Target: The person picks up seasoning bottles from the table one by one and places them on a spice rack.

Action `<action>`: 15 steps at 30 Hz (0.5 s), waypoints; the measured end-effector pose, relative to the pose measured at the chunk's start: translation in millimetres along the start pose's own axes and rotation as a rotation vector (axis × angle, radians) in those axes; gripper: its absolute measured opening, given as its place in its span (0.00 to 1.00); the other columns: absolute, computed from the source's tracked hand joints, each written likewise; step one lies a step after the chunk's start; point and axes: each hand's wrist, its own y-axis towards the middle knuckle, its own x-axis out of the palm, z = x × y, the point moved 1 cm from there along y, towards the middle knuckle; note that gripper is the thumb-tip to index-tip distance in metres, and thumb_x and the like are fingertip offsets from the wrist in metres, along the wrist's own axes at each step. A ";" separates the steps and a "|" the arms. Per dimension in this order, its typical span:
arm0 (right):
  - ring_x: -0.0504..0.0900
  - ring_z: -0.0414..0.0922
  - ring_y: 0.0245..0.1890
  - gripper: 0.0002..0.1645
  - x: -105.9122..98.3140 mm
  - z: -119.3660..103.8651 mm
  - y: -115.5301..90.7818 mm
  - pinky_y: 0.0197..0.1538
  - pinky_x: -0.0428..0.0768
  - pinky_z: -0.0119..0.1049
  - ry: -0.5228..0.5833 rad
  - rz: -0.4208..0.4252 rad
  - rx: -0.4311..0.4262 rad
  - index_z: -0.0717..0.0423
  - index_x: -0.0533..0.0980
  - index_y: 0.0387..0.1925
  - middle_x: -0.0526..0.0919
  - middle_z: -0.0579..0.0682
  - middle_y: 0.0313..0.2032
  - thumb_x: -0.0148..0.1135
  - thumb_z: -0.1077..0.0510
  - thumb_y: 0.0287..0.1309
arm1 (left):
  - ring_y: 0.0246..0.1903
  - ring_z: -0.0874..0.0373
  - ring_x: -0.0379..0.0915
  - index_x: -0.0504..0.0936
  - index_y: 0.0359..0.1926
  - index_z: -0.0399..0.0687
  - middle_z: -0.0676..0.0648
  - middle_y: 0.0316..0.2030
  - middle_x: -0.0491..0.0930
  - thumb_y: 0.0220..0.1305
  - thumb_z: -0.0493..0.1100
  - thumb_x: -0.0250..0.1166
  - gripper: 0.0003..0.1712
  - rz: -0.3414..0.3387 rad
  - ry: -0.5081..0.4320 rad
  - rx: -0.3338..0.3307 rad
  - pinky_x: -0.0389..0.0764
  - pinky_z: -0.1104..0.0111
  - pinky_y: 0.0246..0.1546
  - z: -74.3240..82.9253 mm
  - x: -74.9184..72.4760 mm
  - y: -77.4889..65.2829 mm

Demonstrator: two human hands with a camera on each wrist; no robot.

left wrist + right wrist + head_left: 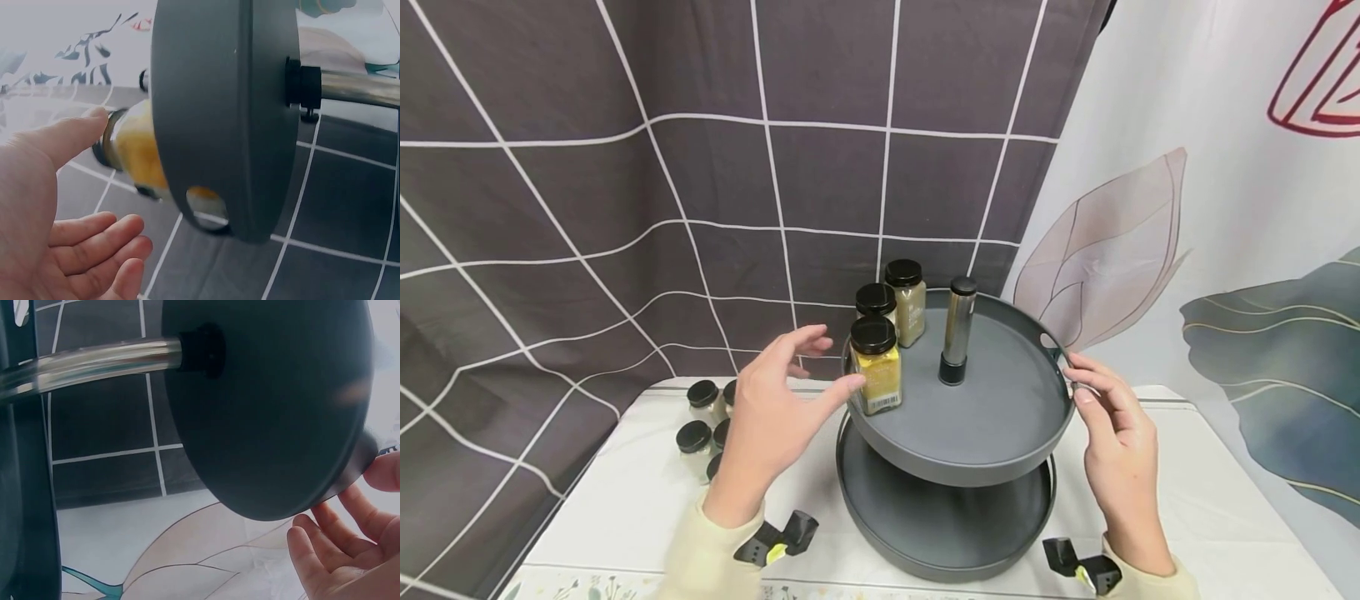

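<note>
A two-tier grey turntable rack stands on the table, its upper tray (977,417) on a metal post (957,333) above the lower tray (947,521). Three black-lidded glass jars sit at the upper tray's left: a yellow spice jar (877,379) in front, a second jar (876,300) partly hidden behind it, and a tan one (907,304) at the back. My left hand (778,408) is spread beside the yellow jar, thumb right at the glass. At the opposite side, my right hand (1116,442) pinches the upper tray's rim near its handle hole, with fingertips also against the edge in the right wrist view.
Several more black-lidded jars (694,437) stand on the white table (617,500) at left, partly hidden by my left forearm. A dark grid-patterned curtain (827,183) hangs right behind the rack, with a white patterned one (1150,292) to the right.
</note>
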 end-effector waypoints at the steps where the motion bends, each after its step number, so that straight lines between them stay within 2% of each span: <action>1: 0.73 0.43 0.64 0.14 0.0 -0.2 0.0 0.64 0.72 0.26 -0.001 0.003 0.002 0.74 0.78 0.50 0.80 0.52 0.59 0.50 0.69 0.72 | 0.46 0.62 0.80 0.81 0.58 0.47 0.54 0.46 0.85 0.48 0.51 0.82 0.36 0.015 0.007 -0.009 0.82 0.67 0.42 -2.1 -2.2 -1.4; 8: 0.75 0.43 0.63 0.14 0.3 -1.0 -0.5 0.63 0.73 0.25 -0.020 0.021 0.010 0.75 0.78 0.48 0.80 0.52 0.58 0.51 0.69 0.72 | 0.45 0.61 0.81 0.82 0.57 0.45 0.52 0.45 0.87 0.49 0.47 0.82 0.34 0.067 0.043 -0.084 0.80 0.75 0.42 -18.7 -14.4 -10.3; 15: 0.75 0.42 0.61 0.13 1.2 -1.9 -1.9 0.61 0.74 0.24 -0.043 0.027 -0.005 0.76 0.78 0.48 0.80 0.51 0.56 0.51 0.70 0.71 | 0.40 0.58 0.81 0.81 0.58 0.45 0.51 0.46 0.86 0.55 0.47 0.79 0.30 0.100 0.061 -0.205 0.77 0.81 0.41 -40.8 -31.8 -22.5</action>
